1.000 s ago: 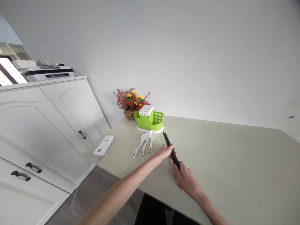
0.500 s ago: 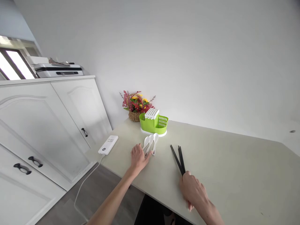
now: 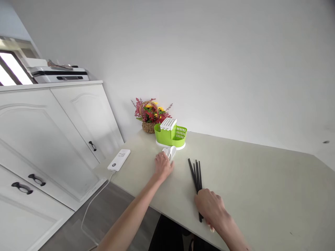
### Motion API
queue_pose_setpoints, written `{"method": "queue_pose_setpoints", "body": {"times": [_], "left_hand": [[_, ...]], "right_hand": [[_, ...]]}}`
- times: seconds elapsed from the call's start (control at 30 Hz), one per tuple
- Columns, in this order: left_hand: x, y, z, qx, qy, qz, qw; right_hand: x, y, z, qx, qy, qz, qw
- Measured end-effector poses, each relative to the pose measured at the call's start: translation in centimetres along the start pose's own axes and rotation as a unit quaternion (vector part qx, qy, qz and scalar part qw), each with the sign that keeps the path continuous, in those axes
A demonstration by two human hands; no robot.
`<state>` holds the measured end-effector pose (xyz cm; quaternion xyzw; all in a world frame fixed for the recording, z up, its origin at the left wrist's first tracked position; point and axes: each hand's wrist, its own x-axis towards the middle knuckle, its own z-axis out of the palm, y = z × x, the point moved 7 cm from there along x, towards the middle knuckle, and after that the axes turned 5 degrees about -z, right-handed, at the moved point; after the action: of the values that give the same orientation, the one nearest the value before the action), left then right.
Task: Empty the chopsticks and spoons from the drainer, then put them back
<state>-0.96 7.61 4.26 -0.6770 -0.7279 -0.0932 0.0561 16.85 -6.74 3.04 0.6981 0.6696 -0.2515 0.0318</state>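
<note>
Left hand now covering white spoons, grip unclear, right hand clasping black chopsticks

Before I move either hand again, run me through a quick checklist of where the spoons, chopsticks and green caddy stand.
1. Left hand on the white spoons: ok, it covers their handles; only the bowls show.
2. Spoons actually gripped: cannot tell, fingers hide them.
3. Right hand on the black chopsticks: ok, it rests over their near ends.
4. Chopsticks bundled: not ok, far tips fan apart on the table.
5. Green caddy upright beyond the spoons: ok.
6. Caddy contents: cannot tell.
</note>
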Motion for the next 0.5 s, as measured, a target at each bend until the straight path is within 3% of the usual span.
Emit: {"method": "queue_pose_setpoints", "body": {"times": [0.2,0.37,0.5], "left_hand": [[0.9,-1.3,-0.2,0.053,-0.057,0.001,0.997],[0.8,-1.7,-0.4,0.052,-0.097,0.042,0.993],[0.2,-1.9,-0.7,0.036,-0.116,0.054,0.991]], "right_hand": [[-1.4,1.0,-1.7,-0.034,0.037,-0.024,0.998],[-1.9,2.9,-3.2,-0.068,0.123,-0.02,0.99],[-1.8,4.1,-3.7,-0.012,0.153,-0.03,0.988]]}}
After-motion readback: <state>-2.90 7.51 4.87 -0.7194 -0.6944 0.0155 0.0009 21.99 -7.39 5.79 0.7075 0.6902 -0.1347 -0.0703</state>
